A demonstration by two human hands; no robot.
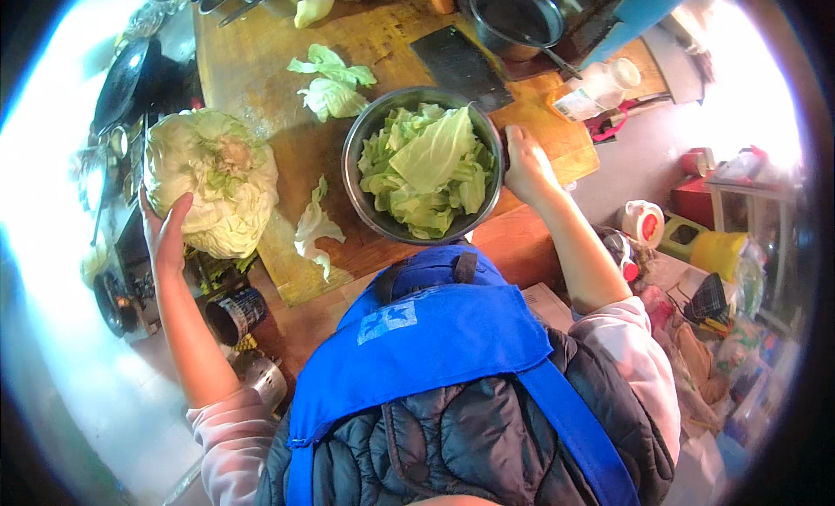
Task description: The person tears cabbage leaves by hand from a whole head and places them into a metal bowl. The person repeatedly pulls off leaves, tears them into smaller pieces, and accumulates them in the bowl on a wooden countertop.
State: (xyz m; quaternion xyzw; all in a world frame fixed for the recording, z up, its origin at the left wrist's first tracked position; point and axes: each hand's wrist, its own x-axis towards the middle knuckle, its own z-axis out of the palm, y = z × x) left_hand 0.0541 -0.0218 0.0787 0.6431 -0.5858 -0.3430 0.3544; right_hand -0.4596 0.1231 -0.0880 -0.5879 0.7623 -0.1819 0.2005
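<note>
A large pale green cabbage (pixel 222 189) sits at the left edge of the wooden cutting board (pixel 261 89), its cut stem end facing up. My left hand (pixel 165 232) lies against its left side, thumb on the leaves and the other fingers partly hidden along the side. In the middle is a round metal bowl (pixel 352 184) filled with torn cabbage leaves (pixel 430 163). Its right rim is gripped by my right hand (pixel 524 163), with the fingertips hidden. Loose cabbage leaves (pixel 332 82) lie beyond the bowl, and another torn leaf (pixel 316 228) rests between cabbage and bowl.
A dark flat slab, possibly a cleaver blade (pixel 459 64), lies beyond the bowl. A dark pot (pixel 516 23) stands at the far right, near a white plastic bottle (pixel 600 87). Dark pans (pixel 128 84) crowd the left side. Packages and a tape roll (pixel 644 223) clutter the right.
</note>
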